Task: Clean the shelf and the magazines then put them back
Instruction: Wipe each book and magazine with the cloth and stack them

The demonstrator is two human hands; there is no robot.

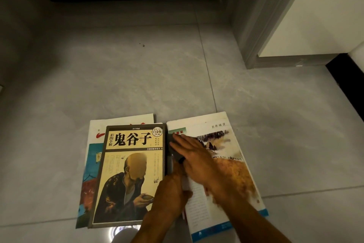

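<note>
Nearest the camera, the left hand (169, 193) curled on the right edge of the yellow-covered book (128, 175), though what its fingers held was hidden. The right hand (195, 156) lay flat, fingers straight, pressing a dark cloth (173, 142) on the open magazine (220, 166). Both lay on the floor (137, 77), long axes running away from the person, titles at the far end. The magazine looked light, floppy and slick, best lifted by its spine; the book looked stiffer.

Floor (137, 77): grey marbled tiles with thin grout lines.
Left magazine (92, 164): flat on the tiles, mostly covered by a book.
Right magazine (236, 164): flat on the tiles just beside it, landscape painting showing.
Debris (143, 45): small dark specks farther off.
</note>
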